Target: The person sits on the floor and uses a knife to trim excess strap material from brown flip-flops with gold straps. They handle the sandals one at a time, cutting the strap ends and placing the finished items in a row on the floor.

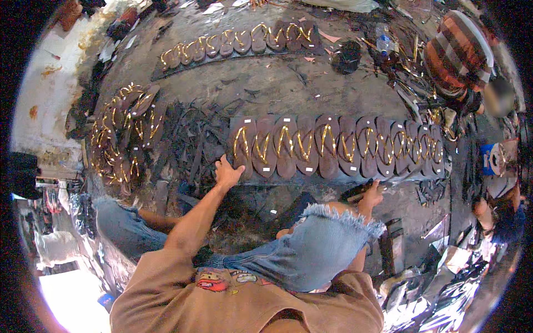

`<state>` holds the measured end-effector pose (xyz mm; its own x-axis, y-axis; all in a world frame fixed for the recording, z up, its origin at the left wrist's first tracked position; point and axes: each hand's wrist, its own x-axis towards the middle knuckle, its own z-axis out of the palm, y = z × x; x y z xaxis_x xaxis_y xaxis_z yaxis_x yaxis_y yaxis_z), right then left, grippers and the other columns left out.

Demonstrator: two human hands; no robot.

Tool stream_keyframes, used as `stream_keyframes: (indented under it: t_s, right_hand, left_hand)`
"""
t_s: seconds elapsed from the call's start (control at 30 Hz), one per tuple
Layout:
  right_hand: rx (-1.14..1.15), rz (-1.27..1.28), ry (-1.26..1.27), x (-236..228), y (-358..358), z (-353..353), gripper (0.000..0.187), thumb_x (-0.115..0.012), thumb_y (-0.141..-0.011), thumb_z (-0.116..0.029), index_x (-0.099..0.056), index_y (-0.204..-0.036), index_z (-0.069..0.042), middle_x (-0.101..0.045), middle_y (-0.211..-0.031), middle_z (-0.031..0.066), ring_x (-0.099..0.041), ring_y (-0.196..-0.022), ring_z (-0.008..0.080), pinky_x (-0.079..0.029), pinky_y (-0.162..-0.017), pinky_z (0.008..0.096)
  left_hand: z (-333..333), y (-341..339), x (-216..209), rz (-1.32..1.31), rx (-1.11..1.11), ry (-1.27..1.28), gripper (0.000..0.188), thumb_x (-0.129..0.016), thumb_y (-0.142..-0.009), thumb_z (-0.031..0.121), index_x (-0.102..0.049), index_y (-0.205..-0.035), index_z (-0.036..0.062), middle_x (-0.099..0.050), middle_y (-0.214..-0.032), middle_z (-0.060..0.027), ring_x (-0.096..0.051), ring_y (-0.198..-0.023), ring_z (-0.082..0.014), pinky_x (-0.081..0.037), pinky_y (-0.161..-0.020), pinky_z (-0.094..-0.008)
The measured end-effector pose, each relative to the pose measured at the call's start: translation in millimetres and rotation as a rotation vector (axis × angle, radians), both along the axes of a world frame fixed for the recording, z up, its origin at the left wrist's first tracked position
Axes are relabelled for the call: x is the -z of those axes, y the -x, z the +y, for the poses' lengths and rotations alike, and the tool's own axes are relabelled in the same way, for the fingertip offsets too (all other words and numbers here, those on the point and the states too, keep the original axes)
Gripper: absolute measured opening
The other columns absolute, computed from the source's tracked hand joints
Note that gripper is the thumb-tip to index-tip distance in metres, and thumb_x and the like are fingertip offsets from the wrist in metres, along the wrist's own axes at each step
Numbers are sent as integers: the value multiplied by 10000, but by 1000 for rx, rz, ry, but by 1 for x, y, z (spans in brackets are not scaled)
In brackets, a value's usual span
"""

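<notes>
A long dark board (261, 181) bears a row of brown flip-flops (327, 145) with gold straps, set side by side. Small white labels stick to several of them. At the board's near left corner is my left hand (227, 173), open, thumb and fingers apart, seeming to touch the edge. My right hand (371, 194) is by the near edge, right of the middle, with its fingers apart and pointing toward the board. A dark shape beside that hand is too unclear to name. Neither hand visibly holds a flip-flop.
A second row of gold-strapped flip-flops (236, 43) lies farther off. At left is a heap of similar ones (125, 133), beside dark scraps (191, 133). A black round container (347, 57) and a plastic bottle (383, 44) stand far right. Another person (458, 53) in stripes sits beyond.
</notes>
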<state>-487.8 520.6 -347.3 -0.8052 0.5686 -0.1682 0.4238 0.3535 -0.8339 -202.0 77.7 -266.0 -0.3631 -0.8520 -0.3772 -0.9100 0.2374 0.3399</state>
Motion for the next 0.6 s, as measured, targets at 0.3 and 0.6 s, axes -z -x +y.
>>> stream_keyframes:
  t_s: [0.3,0.6]
  right_hand:
    - [121,91,684,-58,13,-13,347,-869,-799,-286,-587,-873,-99,-550,-692,22,-519,-584,145,-443,-484,295]
    - [13,108,-901,14,17,-17,776,-795,-715,-689,-690,-861,66,-694,-810,189,-665,-623,352,-545,-593,448]
  left_hand:
    - [-39,11,-23,507,-75,-1081,820,-822,-813,384,-471,-1439,-12,-613,-1341,-155,-605,-1194,-315,-459,-1046,-495]
    - [89,61,30,121,-111,45,822,-738,-872,399,-386,-1446,-73,-659,-1155,-323,-653,-1054,-471,-505,-939,-496]
